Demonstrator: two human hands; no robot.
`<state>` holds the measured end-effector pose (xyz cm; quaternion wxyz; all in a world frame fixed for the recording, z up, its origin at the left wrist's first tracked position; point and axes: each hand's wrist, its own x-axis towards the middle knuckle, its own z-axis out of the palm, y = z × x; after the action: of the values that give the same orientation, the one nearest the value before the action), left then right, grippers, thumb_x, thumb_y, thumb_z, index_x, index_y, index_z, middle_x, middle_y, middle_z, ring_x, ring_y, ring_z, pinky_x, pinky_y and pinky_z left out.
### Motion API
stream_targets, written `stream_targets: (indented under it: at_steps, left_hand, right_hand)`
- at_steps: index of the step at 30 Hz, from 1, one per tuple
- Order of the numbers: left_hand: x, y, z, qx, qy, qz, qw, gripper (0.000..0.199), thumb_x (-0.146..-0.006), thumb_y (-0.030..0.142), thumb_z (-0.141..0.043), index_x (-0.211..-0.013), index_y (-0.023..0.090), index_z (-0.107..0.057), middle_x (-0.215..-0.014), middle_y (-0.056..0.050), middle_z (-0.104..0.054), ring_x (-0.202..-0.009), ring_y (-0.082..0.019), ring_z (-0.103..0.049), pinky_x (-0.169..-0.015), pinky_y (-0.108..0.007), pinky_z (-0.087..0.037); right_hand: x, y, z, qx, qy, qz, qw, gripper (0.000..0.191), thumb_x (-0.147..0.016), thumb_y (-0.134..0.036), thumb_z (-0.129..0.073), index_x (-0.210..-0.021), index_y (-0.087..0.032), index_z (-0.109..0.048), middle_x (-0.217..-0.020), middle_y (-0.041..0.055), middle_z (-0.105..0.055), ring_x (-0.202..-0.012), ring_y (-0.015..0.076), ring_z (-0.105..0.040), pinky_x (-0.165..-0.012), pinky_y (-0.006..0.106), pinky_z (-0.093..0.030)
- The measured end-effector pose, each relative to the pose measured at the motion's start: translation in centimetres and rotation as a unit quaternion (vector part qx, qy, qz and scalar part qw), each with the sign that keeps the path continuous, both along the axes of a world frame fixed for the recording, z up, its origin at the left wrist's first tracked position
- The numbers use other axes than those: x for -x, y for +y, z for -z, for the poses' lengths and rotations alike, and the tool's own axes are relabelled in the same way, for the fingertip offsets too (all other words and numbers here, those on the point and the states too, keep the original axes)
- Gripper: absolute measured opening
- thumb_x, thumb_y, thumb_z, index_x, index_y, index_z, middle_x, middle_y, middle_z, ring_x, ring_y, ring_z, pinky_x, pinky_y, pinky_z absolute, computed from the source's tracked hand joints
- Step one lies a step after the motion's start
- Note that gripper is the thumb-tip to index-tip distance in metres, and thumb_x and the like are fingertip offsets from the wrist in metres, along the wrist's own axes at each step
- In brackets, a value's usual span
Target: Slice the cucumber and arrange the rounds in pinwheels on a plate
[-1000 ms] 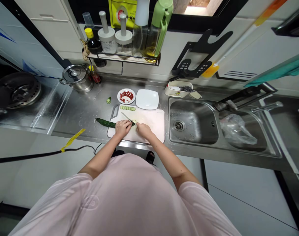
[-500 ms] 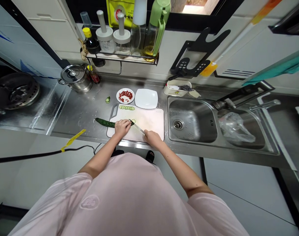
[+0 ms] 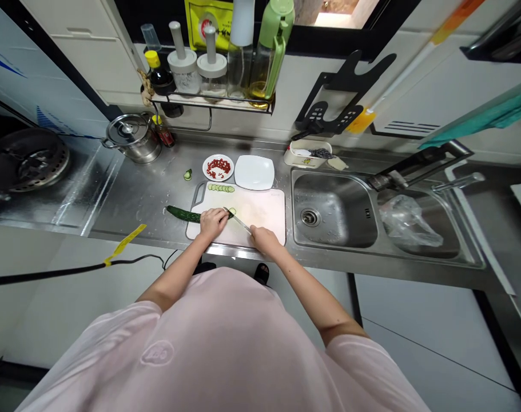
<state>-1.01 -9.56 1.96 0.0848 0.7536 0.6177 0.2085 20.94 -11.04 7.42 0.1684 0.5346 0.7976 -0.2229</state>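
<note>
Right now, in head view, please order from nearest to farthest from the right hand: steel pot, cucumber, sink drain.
Right hand:
1. Sink drain, to the right.
2. Cucumber, left, beside the left hand.
3. Steel pot, far left.

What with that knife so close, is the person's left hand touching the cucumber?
Touching: the head view shows the left hand resting on the cucumber, its fingers curled over the cut end.

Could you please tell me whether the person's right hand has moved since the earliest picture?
Yes: the right hand has moved back toward the near edge of the white cutting board, away from the cucumber.
</note>
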Motion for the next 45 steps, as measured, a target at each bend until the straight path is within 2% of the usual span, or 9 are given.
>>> stream_targets:
  at_steps: [8,13,21,30,35,40,45]
  left_hand:
    - [-0.1,0.0,0.0,0.001,0.009,-0.004,1.000,0.026,-0.092,0.037,-0.046,-0.097,0.028,-0.069,-0.102,-0.005,-0.069,-0.096,-0.021,-0.058,-0.082,-0.036,-0.036]
    - [-0.1,0.0,0.0,-0.001,0.010,-0.006,1.000,0.025,-0.092,0.038,-0.046,-0.097,0.028,-0.069,-0.101,-0.004,-0.069,-0.096,-0.021,-0.058,-0.082,-0.036,-0.035]
    - [0.0,-0.1,-0.1,-0.007,-0.001,-0.005,1.000,0.026,-0.092,0.038,-0.045,-0.095,0.028,-0.069,-0.101,-0.004,-0.069,-0.095,-0.021,-0.058,-0.081,-0.036,-0.035]
    - [-0.2,0.2,-0.6,0.022,-0.014,-0.026,0.999,0.021,-0.089,0.037,-0.050,-0.099,0.026,-0.066,-0.100,-0.005,-0.070,-0.095,-0.022,-0.059,-0.081,-0.036,-0.037]
    - [-0.4,0.3,-1.2,0.070,-0.006,-0.046,0.996,0.022,-0.087,0.037,-0.052,-0.102,0.027,-0.064,-0.102,-0.003,-0.070,-0.097,-0.022,-0.060,-0.086,-0.037,-0.037]
    - [-0.7,0.4,-1.7,0.084,-0.007,-0.056,0.995,0.025,-0.086,0.036,-0.050,-0.106,0.027,-0.064,-0.104,-0.003,-0.070,-0.098,-0.022,-0.060,-0.097,-0.040,-0.030]
    - [-1.1,0.7,-2.3,0.105,0.009,-0.057,0.993,0.036,-0.083,0.041,-0.053,-0.115,0.027,-0.062,-0.112,-0.005,-0.068,-0.105,-0.024,-0.057,-0.099,-0.041,-0.027]
  right_hand:
    - [4.0,2.8,-0.2,-0.008,0.030,0.005,1.000,0.028,-0.092,-0.016,-0.037,-0.116,-0.016,-0.052,-0.106,0.0136,-0.066,-0.098,0.0229,-0.062,-0.079,0.029,-0.044]
    - [4.7,3.3,-0.1,-0.015,0.033,0.004,0.999,0.028,-0.092,-0.017,-0.036,-0.116,-0.016,-0.052,-0.105,0.0129,-0.066,-0.097,0.0231,-0.063,-0.077,0.029,-0.044]
    - [1.6,0.9,0.0,-0.002,0.006,0.004,1.000,0.027,-0.090,-0.017,-0.038,-0.112,-0.016,-0.054,-0.102,0.0128,-0.066,-0.094,0.0233,-0.063,-0.074,0.029,-0.043]
    - [-2.5,-2.3,0.0,0.010,-0.017,0.014,1.000,0.024,-0.092,-0.022,-0.039,-0.110,-0.018,-0.054,-0.100,0.0129,-0.066,-0.093,0.0233,-0.063,-0.071,0.028,-0.040]
    - [-3.6,-3.1,-0.1,0.018,-0.013,0.022,1.000,0.024,-0.091,-0.024,-0.038,-0.109,-0.018,-0.054,-0.098,0.0127,-0.067,-0.091,0.0239,-0.063,-0.067,0.027,-0.038]
    - [-4.2,-3.4,0.0,0.018,-0.006,0.034,0.999,0.024,-0.091,-0.024,-0.039,-0.106,-0.019,-0.056,-0.096,0.0121,-0.067,-0.088,0.0233,-0.063,-0.065,0.026,-0.035]
    - [-4.8,-3.7,0.9,0.001,0.018,0.092,0.996,0.025,-0.092,-0.031,-0.039,-0.105,-0.018,-0.056,-0.094,0.0109,-0.068,-0.083,0.0214,-0.062,-0.062,0.025,-0.031]
